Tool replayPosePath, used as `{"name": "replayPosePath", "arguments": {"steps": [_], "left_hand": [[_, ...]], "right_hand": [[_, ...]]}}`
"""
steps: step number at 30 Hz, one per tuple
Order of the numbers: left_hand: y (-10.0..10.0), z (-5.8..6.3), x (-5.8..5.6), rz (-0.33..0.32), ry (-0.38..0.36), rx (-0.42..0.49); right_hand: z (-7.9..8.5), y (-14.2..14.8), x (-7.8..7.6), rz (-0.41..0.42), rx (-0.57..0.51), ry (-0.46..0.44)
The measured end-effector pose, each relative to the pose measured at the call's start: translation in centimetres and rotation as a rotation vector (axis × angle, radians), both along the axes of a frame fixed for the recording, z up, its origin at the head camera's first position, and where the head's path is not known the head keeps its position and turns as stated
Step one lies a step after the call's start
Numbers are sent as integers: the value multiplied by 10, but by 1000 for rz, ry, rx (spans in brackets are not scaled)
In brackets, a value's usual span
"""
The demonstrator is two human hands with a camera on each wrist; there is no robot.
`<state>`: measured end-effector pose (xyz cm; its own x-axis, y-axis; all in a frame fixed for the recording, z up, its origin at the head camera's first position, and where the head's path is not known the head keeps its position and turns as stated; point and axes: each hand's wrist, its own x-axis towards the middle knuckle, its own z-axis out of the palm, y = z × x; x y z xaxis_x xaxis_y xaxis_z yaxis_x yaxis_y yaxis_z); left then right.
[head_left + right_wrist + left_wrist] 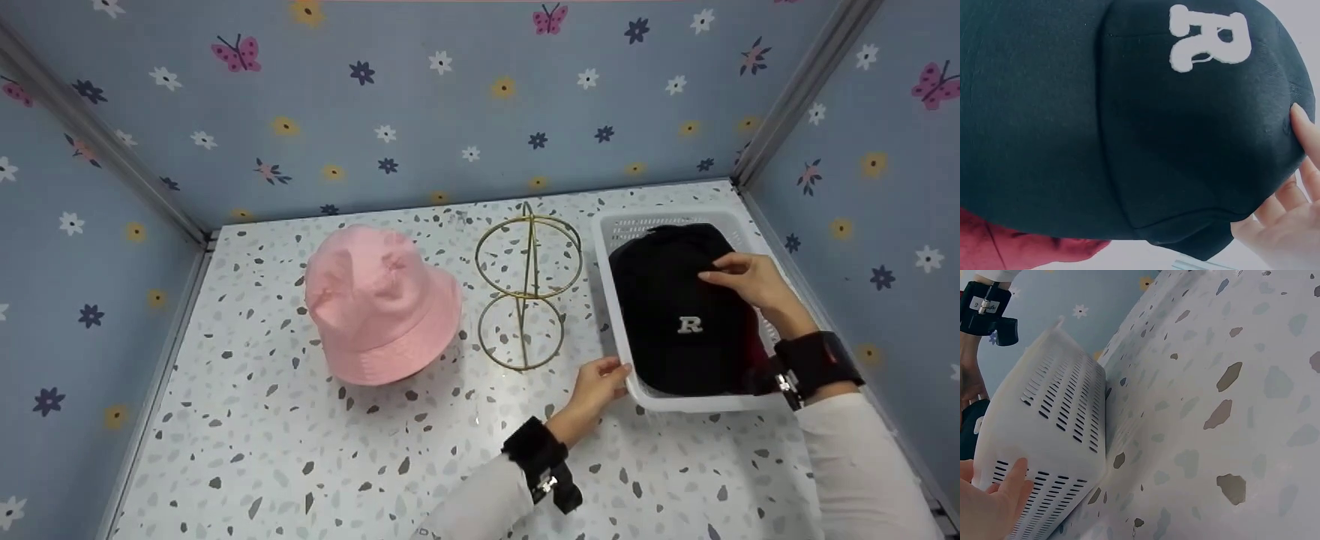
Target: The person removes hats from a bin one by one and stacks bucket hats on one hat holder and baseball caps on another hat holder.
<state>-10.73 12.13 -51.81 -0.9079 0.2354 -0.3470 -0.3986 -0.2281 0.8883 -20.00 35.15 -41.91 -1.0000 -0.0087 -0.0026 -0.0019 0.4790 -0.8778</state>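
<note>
The step in hand, as I judge it, is handling the black fabric cap with a white letter R (667,300), which lies inside the white perforated plastic basket (705,405); it is best done by taking a fold of the crown firmly but without crushing it, moving it clear of the basket's walls, and not dragging the red cloth item (1044,247) showing beside the cap's brim. Steady pressure on the basket should stop it from sliding. The right hand (754,285), over the basket, pinches the crown's edge, thumb on the outer face and fingers behind, with only the cap's thickness between. The left hand (592,390) grips the basket's rim near its front left corner, fingertips against the outer wall. Left of the basket lies a gold wire two-ring stand (527,295), and beyond that a pink cloth bucket hat (375,300).
</note>
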Motion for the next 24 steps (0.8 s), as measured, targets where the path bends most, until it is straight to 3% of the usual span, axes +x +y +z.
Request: {"name": "replayPosePath", "arguments": {"steps": [10, 17, 24], "left_hand": [[-1, 4, 1, -7, -5, 5], [-8, 5, -2, -37, 13, 6], [-19, 10, -8, -2, 35, 26]], "right_hand": [[22, -10, 6, 9, 35, 87], [45, -19, 13, -1, 87, 54], [70, -23, 19, -38, -16, 99]]}}
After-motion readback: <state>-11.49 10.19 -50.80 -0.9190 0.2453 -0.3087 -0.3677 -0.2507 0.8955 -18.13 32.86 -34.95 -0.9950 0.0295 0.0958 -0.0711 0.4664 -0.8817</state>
